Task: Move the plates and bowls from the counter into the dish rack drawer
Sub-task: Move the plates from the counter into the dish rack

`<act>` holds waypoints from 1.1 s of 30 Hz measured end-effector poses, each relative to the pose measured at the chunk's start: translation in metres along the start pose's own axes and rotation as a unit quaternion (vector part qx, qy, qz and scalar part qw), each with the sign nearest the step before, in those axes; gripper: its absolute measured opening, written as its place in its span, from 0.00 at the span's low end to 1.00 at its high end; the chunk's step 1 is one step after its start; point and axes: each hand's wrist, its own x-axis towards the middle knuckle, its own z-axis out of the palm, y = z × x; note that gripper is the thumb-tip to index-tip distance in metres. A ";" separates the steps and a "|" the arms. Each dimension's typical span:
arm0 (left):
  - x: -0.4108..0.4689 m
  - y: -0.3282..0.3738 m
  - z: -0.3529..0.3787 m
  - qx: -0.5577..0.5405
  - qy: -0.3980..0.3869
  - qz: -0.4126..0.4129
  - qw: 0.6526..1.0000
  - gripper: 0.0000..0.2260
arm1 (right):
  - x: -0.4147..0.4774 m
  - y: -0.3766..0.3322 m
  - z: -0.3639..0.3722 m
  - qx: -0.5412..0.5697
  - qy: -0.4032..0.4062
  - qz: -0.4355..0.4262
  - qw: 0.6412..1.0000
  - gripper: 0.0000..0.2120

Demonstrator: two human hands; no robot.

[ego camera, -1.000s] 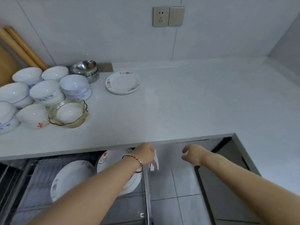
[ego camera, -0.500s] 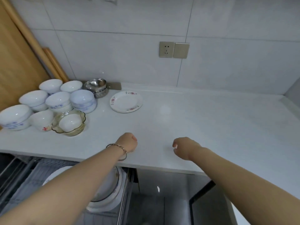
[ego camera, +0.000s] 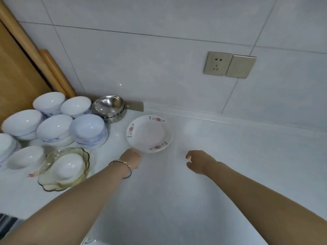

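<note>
A white plate with red flowers (ego camera: pixel 149 133) lies flat on the white counter (ego camera: pixel 221 165) near the back wall. My left hand (ego camera: pixel 131 158), with a bracelet on the wrist, hovers at the plate's near left rim, fingers curled and holding nothing. Right of the plate and apart from it, my right hand (ego camera: pixel 197 160) is loosely curled and also holds nothing. Several white and blue-patterned bowls (ego camera: pixel 88 129) stand upside down at the left. A glass bowl (ego camera: pixel 64 167) holds one upturned white bowl. Only a dark corner of the dish rack drawer (ego camera: pixel 7 222) shows at the bottom left.
A stack of steel bowls (ego camera: pixel 109 106) sits against the back wall behind the plate. Wooden boards (ego camera: pixel 23 68) lean at the far left. A wall socket and switch (ego camera: pixel 230 65) are above the counter.
Both hands rose from the drawer below the counter edge and reached across the counter toward the flowered plate. The view tilted up, so the drawer and its plates left the frame.
</note>
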 end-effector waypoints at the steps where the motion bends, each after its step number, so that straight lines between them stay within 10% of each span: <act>1: 0.016 0.001 -0.002 -0.011 -0.002 -0.015 1.000 0.16 | 0.020 -0.005 -0.005 0.012 -0.005 0.003 1.000 0.20; 11: 0.142 -0.010 -0.016 -0.113 0.012 -0.128 0.985 0.03 | 0.189 -0.048 -0.006 0.243 -0.008 0.115 0.963 0.32; 17: 0.175 -0.019 -0.010 -0.200 0.011 -0.130 0.971 0.17 | 0.232 -0.041 0.013 0.322 0.016 0.155 0.934 0.22; 33: 0.019 -0.026 0.016 -0.237 -0.021 -0.086 0.968 0.18 | 0.056 0.021 0.021 0.386 0.083 0.107 0.913 0.13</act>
